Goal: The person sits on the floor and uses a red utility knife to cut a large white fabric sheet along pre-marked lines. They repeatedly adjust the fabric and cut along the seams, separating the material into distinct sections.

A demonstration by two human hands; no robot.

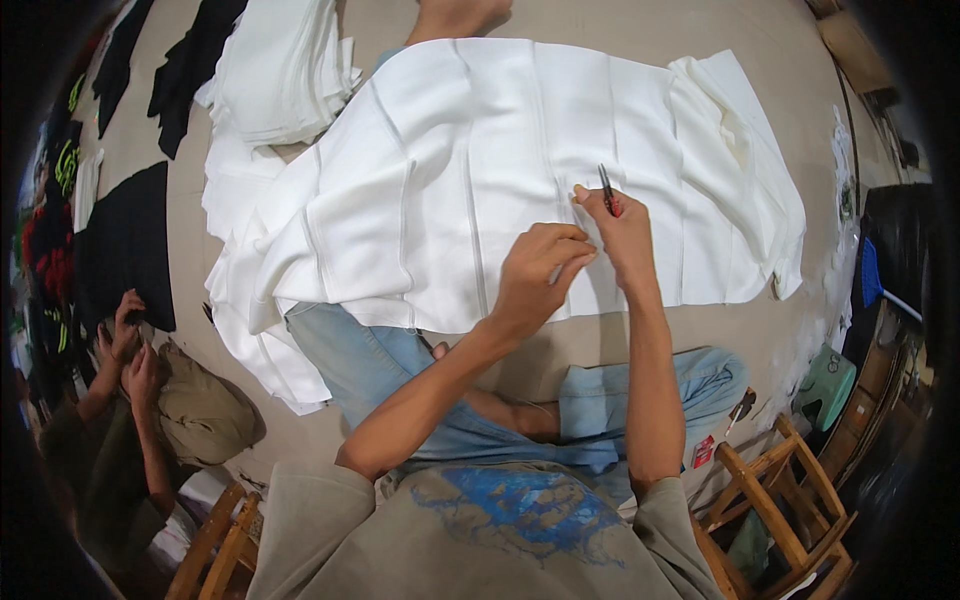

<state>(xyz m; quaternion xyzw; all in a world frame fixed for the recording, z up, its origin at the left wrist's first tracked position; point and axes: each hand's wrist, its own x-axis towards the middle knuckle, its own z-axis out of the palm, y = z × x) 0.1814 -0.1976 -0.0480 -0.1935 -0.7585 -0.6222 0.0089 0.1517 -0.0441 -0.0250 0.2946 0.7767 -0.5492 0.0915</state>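
Observation:
A large white cloth (500, 120) with several long seams lies spread over the floor and partly across my jeans. My right hand (620, 225) grips small dark-bladed snips (605, 180) with red on them, blades pointing away from me, its thumb close to the cloth. Just left and below it, my left hand (545, 265) has its thumb and fingertips pinched over the cloth near a seam; whatever is between them is too small to make out.
White fabric stacks (280, 70) lie upper left, black pieces (120, 250) at left. Another person's hands (135, 340) are at lower left; someone's arm (455, 15) shows at top. Wooden stools (775, 500), a green plastic item (822, 385) and a blue dustpan-like object (870, 270) stand at right.

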